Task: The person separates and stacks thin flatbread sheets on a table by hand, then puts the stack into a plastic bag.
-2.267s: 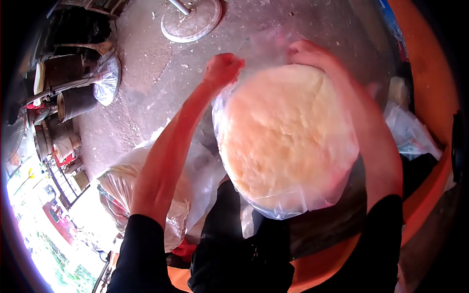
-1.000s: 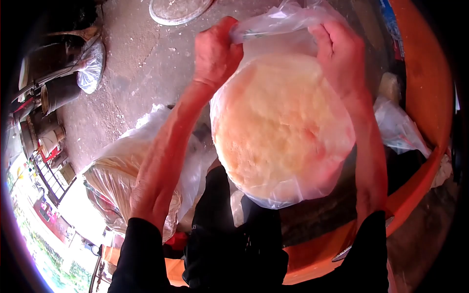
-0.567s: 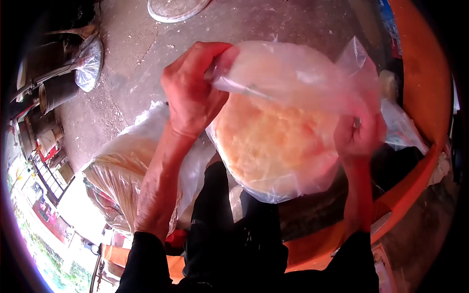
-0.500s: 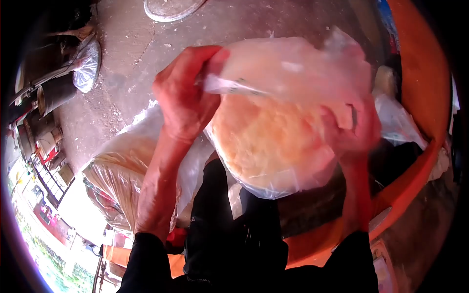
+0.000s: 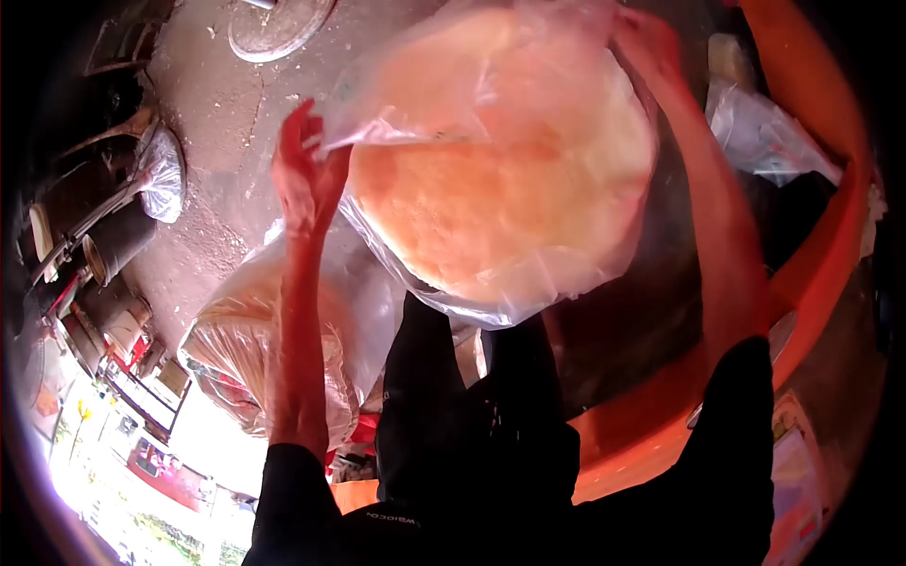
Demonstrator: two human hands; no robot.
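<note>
A large, round, golden-orange flatbread (image 5: 453,208) lies inside a clear plastic bag (image 5: 510,307) in front of my legs. Cloudy film covers its upper part. At the bag's left side, my left hand (image 5: 307,174) pinches the edge of the film with curled fingers. My right hand (image 5: 651,42) is at the bag's upper right corner, its fingers closed on the film and slightly blurred. Whether there is more than one flatbread in the bag, I cannot tell.
A stuffed, wrinkled plastic sack (image 5: 269,349) stands left of my legs. Orange material (image 5: 821,123) curves along the right, near another clear bag (image 5: 755,127). A round pale disc-shaped object (image 5: 278,28) is on the floor ahead. Long-handled tools and a bucket-like container (image 5: 118,250) are at left.
My right hand has moved up and away from me, to the bag's far corner. The bagged flatbread has shifted away, and more of it shows. My left hand has moved slightly left and down.
</note>
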